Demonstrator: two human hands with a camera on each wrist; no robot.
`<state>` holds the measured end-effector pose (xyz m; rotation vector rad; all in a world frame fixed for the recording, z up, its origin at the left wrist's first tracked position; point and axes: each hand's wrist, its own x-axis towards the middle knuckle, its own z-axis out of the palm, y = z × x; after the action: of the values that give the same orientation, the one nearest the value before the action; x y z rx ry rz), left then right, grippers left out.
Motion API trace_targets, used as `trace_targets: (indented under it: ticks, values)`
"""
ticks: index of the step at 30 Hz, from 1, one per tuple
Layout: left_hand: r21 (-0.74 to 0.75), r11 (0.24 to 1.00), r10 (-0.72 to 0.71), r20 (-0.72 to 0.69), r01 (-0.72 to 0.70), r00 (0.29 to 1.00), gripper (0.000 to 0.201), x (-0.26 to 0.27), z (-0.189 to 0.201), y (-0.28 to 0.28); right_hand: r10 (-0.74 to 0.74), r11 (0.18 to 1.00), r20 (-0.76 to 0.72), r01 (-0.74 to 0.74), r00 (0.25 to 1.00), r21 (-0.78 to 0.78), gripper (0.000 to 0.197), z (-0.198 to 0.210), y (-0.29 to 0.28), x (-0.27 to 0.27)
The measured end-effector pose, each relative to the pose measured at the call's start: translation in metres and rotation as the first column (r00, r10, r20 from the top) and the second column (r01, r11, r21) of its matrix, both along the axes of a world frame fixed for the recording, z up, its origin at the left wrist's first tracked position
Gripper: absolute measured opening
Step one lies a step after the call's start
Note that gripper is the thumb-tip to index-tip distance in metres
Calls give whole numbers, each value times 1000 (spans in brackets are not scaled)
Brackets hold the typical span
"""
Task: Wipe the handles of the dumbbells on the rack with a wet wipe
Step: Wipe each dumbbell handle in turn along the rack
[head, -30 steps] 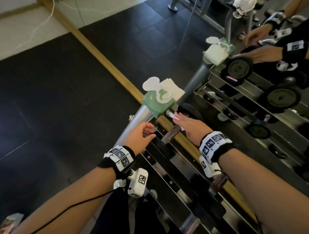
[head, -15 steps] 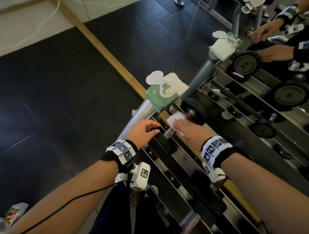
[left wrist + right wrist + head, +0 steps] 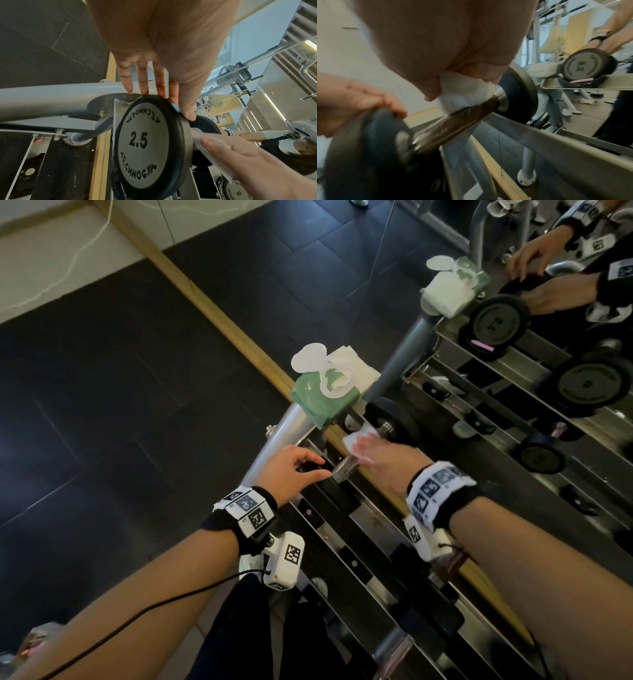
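Note:
A small dumbbell lies at the left end of the metal rack (image 3: 346,525). My left hand (image 3: 294,467) grips its near plate (image 3: 149,142), marked 2.5, fingers over the rim and thumb (image 3: 187,108) behind it. My right hand (image 3: 380,457) holds a white wet wipe (image 3: 356,440) round the dark handle (image 3: 344,470), close to the far plate (image 3: 394,419). In the right wrist view the wet wipe (image 3: 462,92) is bunched under my fingers on the handle (image 3: 458,121), and the left hand (image 3: 359,100) rests on the near plate (image 3: 368,148).
A green pack of wipes (image 3: 325,395) with its lid open sits on the rack's grey end post (image 3: 287,433). A mirror behind the rack, edged by a wooden strip (image 3: 219,313), repeats the rack, dumbbells and hands at the right. Dark rubber floor lies to the left.
The right hand with the wipe has moved a little along the handle towards the far plate. The left hand has stayed on the near plate.

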<state>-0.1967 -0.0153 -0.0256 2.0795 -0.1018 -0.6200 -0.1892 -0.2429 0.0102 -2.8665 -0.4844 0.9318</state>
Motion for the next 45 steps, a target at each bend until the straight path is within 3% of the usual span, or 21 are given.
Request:
trace_targets:
  ticks: [5,8,11,13,16,18,21,24,29,32,36,38,41,45]
  values:
    - [-2,1000,-6,-13,6,1000,26,1,2,0,-80,997,40,81,996,-19,45,1,-2,7]
    - [-7,1000,-2,-23,2,1000,30,1,2,0,28,994,29,-31,999,109,48,-12,14,-22]
    - [-1,1000,5,-13,-5,1000,32,1,0,1,197,977,-46,-193,979,87,59,-15,13,-19]
    - [0,1000,1,-23,-1,1000,31,0,-1,1,104,993,-54,-101,993,69,70,-11,4,-1]
    - [9,1000,3,-35,-3,999,32,0,0,2,39,999,-4,-39,999,13,64,-4,-6,14]
    - [3,1000,12,-47,-12,999,35,-1,0,2,87,996,25,-86,996,-15,59,-5,-3,7]
    - [1,1000,21,-50,-21,999,38,-3,1,2,154,986,8,-154,988,63,51,-8,14,-20]
    - [3,1000,18,-57,-18,998,38,-3,2,3,296,953,-55,-291,954,86,64,-8,17,-24]
    - [0,1000,-8,-104,8,994,36,-1,4,5,7,1000,67,-9,998,29,59,-6,-10,11]
    - [-6,1000,0,-118,-1,993,36,-1,3,5,-29,999,96,26,995,31,57,-14,-10,-1]
    - [-24,1000,7,-116,-9,993,30,0,4,4,194,981,52,-193,980,-24,69,-25,9,-34]
    - [-17,1000,4,-114,-6,993,29,2,4,4,203,979,30,-204,979,21,67,-26,5,-33]
    - [3,1000,-11,-134,11,991,31,4,4,5,-41,987,17,38,999,157,54,-16,-11,-13]
    - [-9,1000,-6,-148,5,989,31,3,5,5,-104,992,30,102,994,74,55,-14,-18,-4]
